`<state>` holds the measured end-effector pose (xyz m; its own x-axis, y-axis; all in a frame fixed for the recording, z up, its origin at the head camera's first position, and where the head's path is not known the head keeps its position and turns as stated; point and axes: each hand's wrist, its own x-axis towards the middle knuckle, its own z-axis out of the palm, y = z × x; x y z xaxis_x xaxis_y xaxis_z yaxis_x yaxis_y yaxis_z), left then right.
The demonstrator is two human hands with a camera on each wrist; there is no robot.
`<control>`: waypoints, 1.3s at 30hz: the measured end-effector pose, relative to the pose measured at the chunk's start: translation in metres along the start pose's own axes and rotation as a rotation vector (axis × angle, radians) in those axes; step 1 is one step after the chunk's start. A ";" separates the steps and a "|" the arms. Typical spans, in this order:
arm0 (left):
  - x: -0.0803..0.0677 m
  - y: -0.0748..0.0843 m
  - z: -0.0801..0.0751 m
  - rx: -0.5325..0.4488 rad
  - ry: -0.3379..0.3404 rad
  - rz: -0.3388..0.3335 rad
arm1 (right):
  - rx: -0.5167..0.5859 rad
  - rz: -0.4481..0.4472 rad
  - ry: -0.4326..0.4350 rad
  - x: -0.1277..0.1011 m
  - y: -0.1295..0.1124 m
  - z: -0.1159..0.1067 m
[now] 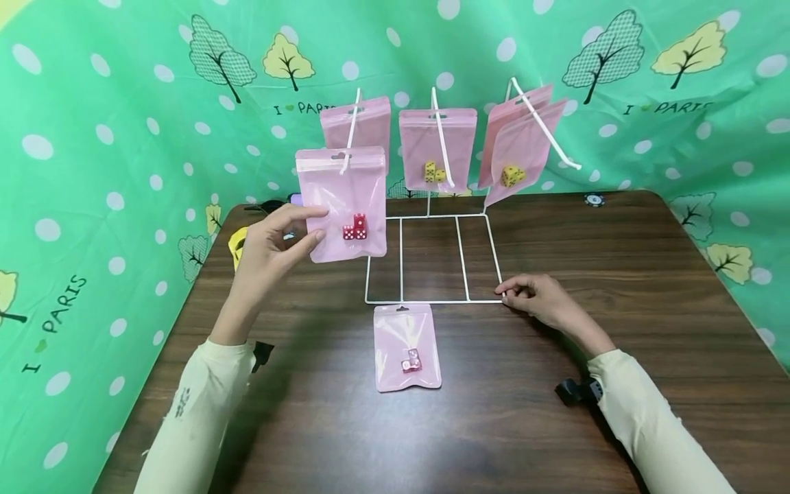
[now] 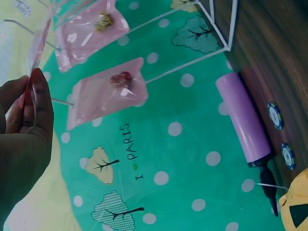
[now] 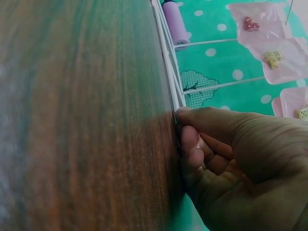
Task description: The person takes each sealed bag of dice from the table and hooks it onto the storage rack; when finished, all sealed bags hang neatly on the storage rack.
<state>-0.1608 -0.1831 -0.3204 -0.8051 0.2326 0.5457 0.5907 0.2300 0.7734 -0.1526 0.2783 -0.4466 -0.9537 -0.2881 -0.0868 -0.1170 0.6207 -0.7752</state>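
Note:
A pink pouch (image 1: 342, 206) with red dice inside hangs at the front of the left hook (image 1: 350, 134) of a white wire rack (image 1: 432, 300). My left hand (image 1: 316, 224) pinches the pouch's left edge between thumb and fingers; in the left wrist view the left hand (image 2: 29, 96) grips the pouch edge (image 2: 39, 41). My right hand (image 1: 507, 293) has curled fingers on the rack's front right corner; the right wrist view shows the right hand (image 3: 185, 132) pressing the wire base (image 3: 168, 67) to the table. Another pouch (image 1: 407, 346) with red dice lies flat in front of the rack.
Pouches with yellow dice hang on the middle hook (image 1: 437, 147) and the right hook (image 1: 518, 154). A purple cylinder (image 2: 243, 118), poker chips (image 2: 274, 115) and a yellow object (image 1: 236, 245) lie at the back left of the brown table (image 1: 648, 288). A green printed cloth surrounds the table.

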 end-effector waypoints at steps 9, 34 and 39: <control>0.027 -0.026 0.012 0.026 0.052 -0.036 | 0.003 -0.003 0.005 0.001 0.000 0.003; 0.061 -0.050 0.021 0.017 0.114 -0.126 | 0.005 -0.009 0.010 -0.001 -0.001 0.000; 0.045 -0.050 0.008 0.035 0.156 -0.139 | -0.007 -0.009 0.008 0.000 -0.001 -0.001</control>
<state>-0.2258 -0.1769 -0.3374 -0.8759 0.0484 0.4800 0.4729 0.2832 0.8344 -0.1527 0.2782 -0.4454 -0.9549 -0.2875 -0.0750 -0.1272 0.6237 -0.7712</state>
